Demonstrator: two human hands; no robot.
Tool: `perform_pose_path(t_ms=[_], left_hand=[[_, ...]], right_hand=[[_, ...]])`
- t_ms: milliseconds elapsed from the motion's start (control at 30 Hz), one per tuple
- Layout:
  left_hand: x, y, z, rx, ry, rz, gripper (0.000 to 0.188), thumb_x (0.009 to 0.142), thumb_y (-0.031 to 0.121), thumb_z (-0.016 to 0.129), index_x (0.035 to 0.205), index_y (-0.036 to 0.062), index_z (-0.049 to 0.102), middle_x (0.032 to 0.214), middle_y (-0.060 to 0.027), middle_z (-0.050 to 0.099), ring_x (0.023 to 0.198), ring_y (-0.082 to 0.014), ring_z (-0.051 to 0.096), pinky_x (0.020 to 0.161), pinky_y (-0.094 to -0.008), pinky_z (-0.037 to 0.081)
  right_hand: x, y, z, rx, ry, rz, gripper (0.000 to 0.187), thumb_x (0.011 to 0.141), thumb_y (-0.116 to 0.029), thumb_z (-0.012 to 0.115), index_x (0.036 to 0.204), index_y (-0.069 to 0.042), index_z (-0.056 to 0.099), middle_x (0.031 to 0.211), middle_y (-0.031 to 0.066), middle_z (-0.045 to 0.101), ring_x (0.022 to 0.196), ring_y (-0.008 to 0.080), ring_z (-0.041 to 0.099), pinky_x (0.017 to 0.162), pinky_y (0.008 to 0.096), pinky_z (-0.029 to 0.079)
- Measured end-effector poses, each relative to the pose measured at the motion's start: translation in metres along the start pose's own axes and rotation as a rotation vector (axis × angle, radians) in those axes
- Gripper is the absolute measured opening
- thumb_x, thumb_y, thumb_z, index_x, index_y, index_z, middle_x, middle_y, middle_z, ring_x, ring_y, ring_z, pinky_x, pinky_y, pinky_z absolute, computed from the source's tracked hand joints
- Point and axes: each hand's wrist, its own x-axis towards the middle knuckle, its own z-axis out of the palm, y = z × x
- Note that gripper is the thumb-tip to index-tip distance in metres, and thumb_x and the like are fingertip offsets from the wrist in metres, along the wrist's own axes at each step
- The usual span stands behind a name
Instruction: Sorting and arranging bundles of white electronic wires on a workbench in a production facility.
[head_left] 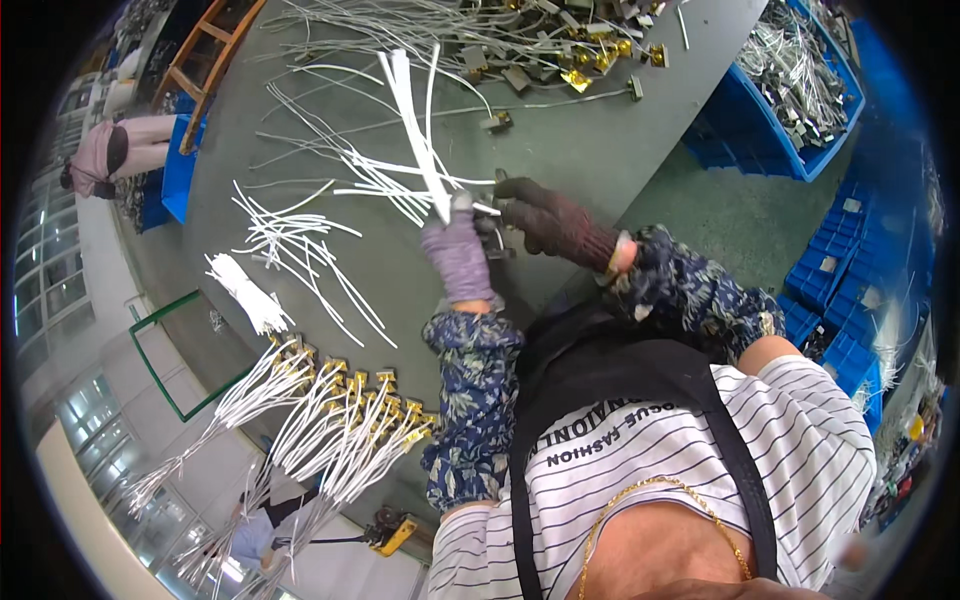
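Observation:
My left hand (458, 250), in a purple glove, is closed around the lower end of a bundle of white sleeving tubes (408, 115). The tubes fan out away from me over the grey table. Beside it my right hand (550, 218), in a dark maroon glove, has its fingers drawn together near the tube ends; what they pinch is hidden. A small dark part (497, 250) with a thin wire sits between the two hands. Loose white tubes (385, 185) lie just left of my left hand.
Wires with metal and yellow-taped parts (575, 50) are heaped at the table's far side. More loose tubes (290, 235), a white tube bundle (245, 290) and finished-looking wire bunches (330, 420) lie left. A blue bin (790, 100) stands right; a person (110, 160) is far left.

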Motion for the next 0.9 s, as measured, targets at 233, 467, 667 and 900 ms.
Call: perform_pose_path(t_ms=[233,467,667,900], left_hand=[[0.057,-0.030,-0.069,0.509,0.122,-0.008,0.031,0.090,0.032,0.063,0.090,0.0017,0.059,0.057,-0.0040,0.057,0.040,-0.0098,0.048,0.032,-0.0249,0.034],[0.037,-0.025,-0.061,-0.463,-0.183,0.000,0.030,0.094,0.033,0.055,0.094,0.0030,0.057,0.057,-0.0013,0.046,0.041,-0.0117,0.042,0.035,-0.0281,0.031],[0.009,-0.013,-0.012,-0.554,-0.278,-0.089,0.035,0.091,0.035,0.059,0.101,0.0019,0.058,0.087,-0.0127,0.067,0.077,-0.0202,0.066,0.053,-0.0261,0.051],[0.007,-0.005,0.047,-0.141,-0.415,0.071,0.031,0.085,0.028,0.071,0.097,0.0005,0.067,0.079,-0.0037,0.065,0.066,-0.0109,0.057,0.057,-0.0255,0.045]], right_hand=[[0.066,0.022,-0.027,-0.204,0.291,0.617,0.054,0.078,-0.046,0.065,0.108,-0.002,0.059,0.104,0.0220,0.060,0.094,0.0376,0.059,0.081,0.0418,0.047],[0.069,0.047,-0.037,0.585,0.032,0.887,0.026,0.086,-0.020,0.059,0.102,0.001,0.060,0.100,0.0167,0.067,0.081,0.0262,0.066,0.071,0.0385,0.051],[0.029,0.050,-0.048,0.097,0.125,0.433,0.033,0.075,-0.023,0.067,0.098,-0.001,0.062,0.083,0.0102,0.068,0.065,0.0182,0.064,0.056,0.0331,0.050],[0.006,0.033,-0.065,0.473,0.136,0.694,0.035,0.075,-0.024,0.070,0.099,0.000,0.062,0.078,0.0092,0.064,0.062,0.0135,0.062,0.053,0.0276,0.048]])
